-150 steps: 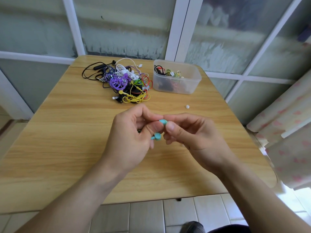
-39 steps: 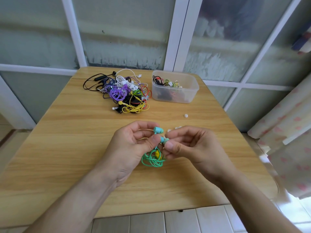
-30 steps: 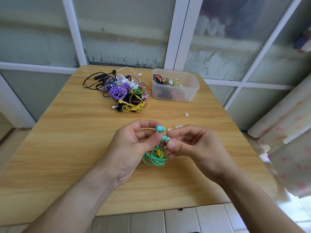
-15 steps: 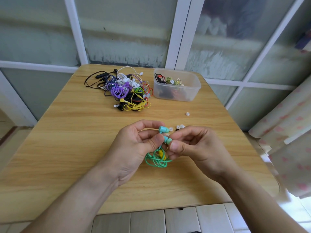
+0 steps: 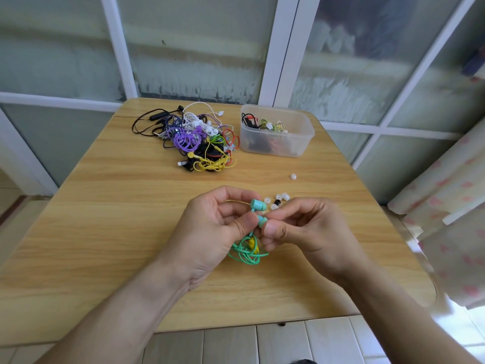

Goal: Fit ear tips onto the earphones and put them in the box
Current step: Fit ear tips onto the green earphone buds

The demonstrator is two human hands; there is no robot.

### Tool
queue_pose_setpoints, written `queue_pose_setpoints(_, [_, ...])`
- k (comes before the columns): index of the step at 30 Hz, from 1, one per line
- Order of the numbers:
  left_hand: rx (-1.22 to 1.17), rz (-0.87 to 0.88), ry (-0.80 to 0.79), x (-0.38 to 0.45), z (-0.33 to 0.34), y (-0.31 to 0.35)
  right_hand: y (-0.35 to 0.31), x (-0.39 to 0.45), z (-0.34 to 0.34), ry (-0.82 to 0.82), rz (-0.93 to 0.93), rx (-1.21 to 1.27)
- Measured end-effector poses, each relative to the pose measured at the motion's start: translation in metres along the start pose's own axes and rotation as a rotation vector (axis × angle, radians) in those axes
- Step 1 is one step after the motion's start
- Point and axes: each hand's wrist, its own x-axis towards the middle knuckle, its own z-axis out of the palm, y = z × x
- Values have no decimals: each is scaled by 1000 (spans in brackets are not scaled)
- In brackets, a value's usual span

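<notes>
left hand (image 5: pixel 210 227): fingers curled, thumb + fingers pinching teal earphones (image 5: pixel 258 206) by the stems; upper bud sticks out above the thumb, free of the fingers.
right hand (image 5: pixel 304 229): curled, thumb + index pinching the tip end of the lower teal bud (image 5: pixel 262 221); ear tip itself not discernible, hidden by the fingers.
cable (image 5: pixel 246 252): green coil w/ yellow bit in it, hanging under both hands, resting on surface (image 5: pixel 105 219).
loose ear tips (image 5: pixel 277 201): small cluster, white + one black, on surface just behind the hands; one more white tip (image 5: pixel 293 176) apart, nearer the box.
box (image 5: pixel 278 134): clear plastic, no lid, far right part of surface; a few earphones inside (black, red, yellow-green cords).
earphone pile (image 5: pixel 194 140): tangled mix, purple, white, black, yellow, red, green; left of box, just beside it, not touching as far as visible.
backgrnd: frosted window panes w/ white frames behind surface; pink-patterned curtain (image 5: pixel 451 206) at right; tiled floor below near edge.
</notes>
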Motion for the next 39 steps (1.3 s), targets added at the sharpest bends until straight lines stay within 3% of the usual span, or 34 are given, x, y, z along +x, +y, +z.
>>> queue_pose_setpoints(10, [47, -35, 7, -2, -2, -3, 5, 1, -6, -72, -4, -61])
queue_pose_setpoints(15, [79, -32, 7, -2, -2, -3, 7, 2, -5, 22, -140, -214])
queue_pose_setpoints(20, [54, 54, 120, 1, -2, -2, 11, 2, 5, 134, -272, -302])
queue_pose_setpoints(29, [9, 101, 190, 2, -3, -1, 8, 4, 4, 139, -187, -153])
queue_pose_setpoints(39, [24, 101, 123, 1, -5, -2, 6, 4, -1, 51, -83, -31])
